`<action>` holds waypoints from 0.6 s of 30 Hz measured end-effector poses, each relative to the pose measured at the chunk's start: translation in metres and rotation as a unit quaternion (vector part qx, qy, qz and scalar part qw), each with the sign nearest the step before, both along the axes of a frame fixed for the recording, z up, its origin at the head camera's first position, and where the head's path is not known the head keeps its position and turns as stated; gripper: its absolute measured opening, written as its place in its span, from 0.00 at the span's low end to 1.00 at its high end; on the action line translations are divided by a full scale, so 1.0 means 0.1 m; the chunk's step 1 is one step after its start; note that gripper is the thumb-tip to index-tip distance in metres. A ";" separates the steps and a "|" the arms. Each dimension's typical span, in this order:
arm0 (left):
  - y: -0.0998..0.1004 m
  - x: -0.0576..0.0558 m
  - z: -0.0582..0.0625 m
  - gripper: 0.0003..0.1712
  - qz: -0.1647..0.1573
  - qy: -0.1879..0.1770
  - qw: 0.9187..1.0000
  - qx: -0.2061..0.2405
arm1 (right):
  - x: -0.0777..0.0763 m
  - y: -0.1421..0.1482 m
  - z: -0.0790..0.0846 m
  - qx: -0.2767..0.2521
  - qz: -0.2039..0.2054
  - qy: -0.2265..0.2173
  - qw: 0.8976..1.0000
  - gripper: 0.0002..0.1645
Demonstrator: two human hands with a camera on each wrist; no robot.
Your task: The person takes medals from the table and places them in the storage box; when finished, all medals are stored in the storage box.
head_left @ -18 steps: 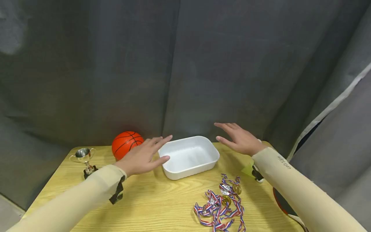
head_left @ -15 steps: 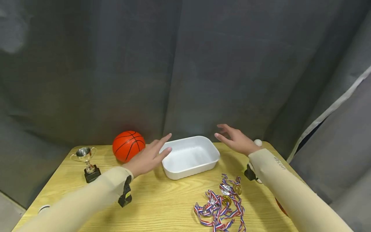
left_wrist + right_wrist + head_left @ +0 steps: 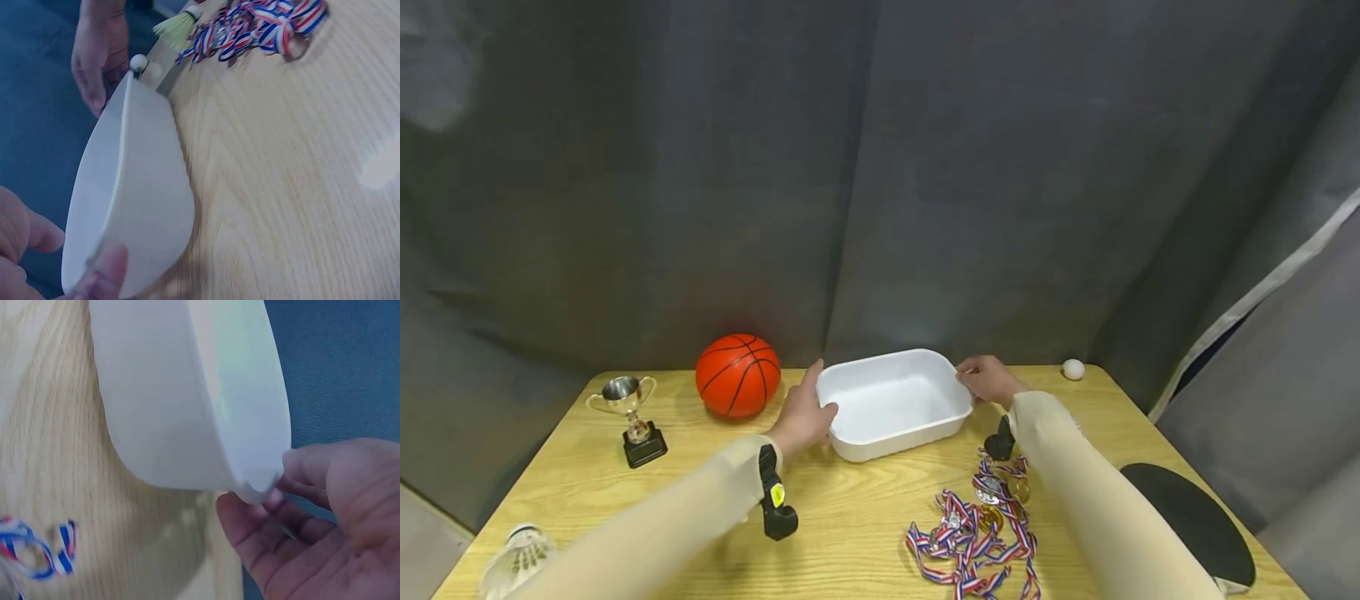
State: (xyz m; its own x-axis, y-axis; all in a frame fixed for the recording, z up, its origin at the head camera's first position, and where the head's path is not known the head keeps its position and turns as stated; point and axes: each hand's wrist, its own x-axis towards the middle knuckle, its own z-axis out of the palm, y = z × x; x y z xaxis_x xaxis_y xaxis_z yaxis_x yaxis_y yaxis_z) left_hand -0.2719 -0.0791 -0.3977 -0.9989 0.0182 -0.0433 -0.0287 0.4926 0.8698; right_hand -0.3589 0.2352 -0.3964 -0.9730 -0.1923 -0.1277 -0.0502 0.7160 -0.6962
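Note:
A white rectangular plastic basin (image 3: 895, 396) stands near the table's back edge. At its left end is my left hand (image 3: 802, 419), with index finger and thumb spread. In the left wrist view the blurred thumb (image 3: 111, 270) overlaps the basin's near end, while another finger stays a little apart from the wall. At the opposite end my right hand (image 3: 990, 380) pinches the rim; in the right wrist view its fingertips (image 3: 232, 509) meet the basin's corner. Tangled medals on striped ribbons (image 3: 973, 537) lie in front of the basin, below my right forearm.
A small orange basketball (image 3: 738, 376) and a trophy cup (image 3: 632, 417) stand on the left. One shuttlecock (image 3: 517, 560) lies front left. A white ball (image 3: 1072, 369) sits back right; a black paddle (image 3: 1189, 521) lies right. A yellow shuttlecock (image 3: 177, 28) shows in the left wrist view.
Both hands have come down and inward from above the basin's sides to its two ends. My right fingers have closed on the rim. The basin has not visibly moved.

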 end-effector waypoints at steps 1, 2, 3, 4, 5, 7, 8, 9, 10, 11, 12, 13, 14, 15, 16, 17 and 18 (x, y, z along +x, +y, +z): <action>-0.01 -0.01 -0.02 0.48 0.007 -0.009 1.000 0.019 | 0.00 -0.01 -0.02 -0.007 -0.007 -0.001 1.000 0.23; -0.01 -0.02 -0.04 0.49 0.013 -0.019 0.999 0.038 | -0.01 -0.02 -0.03 -0.012 -0.014 -0.002 1.000 0.23; -0.02 -0.03 -0.05 0.50 0.017 -0.027 0.998 0.054 | -0.01 -0.03 -0.05 -0.015 -0.018 -0.001 1.000 0.23; -0.03 -0.04 -0.07 0.50 0.019 -0.034 0.997 0.066 | -0.02 -0.03 -0.07 -0.017 -0.025 -0.001 1.000 0.22; -0.03 -0.05 -0.09 0.50 0.020 -0.039 0.996 0.073 | -0.02 -0.02 -0.08 -0.018 -0.029 -0.001 0.999 0.22; -0.04 -0.05 -0.13 0.49 0.019 -0.049 0.995 0.079 | -0.03 -0.02 -0.10 -0.021 -0.035 -0.005 0.999 0.22; -0.04 -0.05 -0.14 0.47 0.019 -0.051 0.995 0.080 | -0.03 -0.02 -0.10 -0.023 -0.035 -0.009 0.999 0.23; -0.05 -0.05 -0.16 0.47 0.018 -0.053 0.995 0.080 | -0.03 -0.01 -0.11 -0.027 -0.033 -0.014 0.999 0.23; -0.06 -0.04 -0.16 0.46 0.018 -0.055 0.995 0.081 | -0.03 -0.01 -0.10 -0.029 -0.027 -0.017 0.999 0.24; -0.07 -0.04 -0.17 0.45 0.018 -0.055 0.995 0.080 | -0.03 -0.02 -0.09 -0.031 -0.021 -0.019 0.999 0.25; -0.07 -0.04 -0.17 0.45 0.018 -0.055 0.995 0.083 | -0.03 -0.02 -0.09 -0.032 -0.015 -0.022 0.999 0.26; -0.08 -0.03 -0.17 0.45 0.017 -0.055 0.995 0.086 | -0.03 -0.01 -0.09 -0.031 -0.008 -0.025 0.999 0.27; -0.09 -0.03 -0.17 0.44 0.016 -0.055 0.994 0.088 | -0.04 -0.01 -0.08 -0.027 0.001 -0.029 0.999 0.28; -0.10 -0.02 -0.17 0.44 0.014 -0.054 0.994 0.091 | -0.05 0.00 -0.07 -0.022 0.008 -0.034 0.999 0.29; -0.12 0.00 -0.17 0.44 0.013 -0.054 0.994 0.095 | -0.05 0.00 -0.07 -0.017 0.015 -0.040 0.999 0.30; -0.14 0.01 -0.17 0.44 0.009 -0.055 0.994 0.099 | -0.05 -0.01 -0.07 -0.012 0.019 -0.050 0.999 0.31; -0.17 0.03 -0.17 0.44 0.006 -0.056 0.993 0.103 | -0.04 -0.01 -0.06 -0.009 0.026 -0.060 0.998 0.32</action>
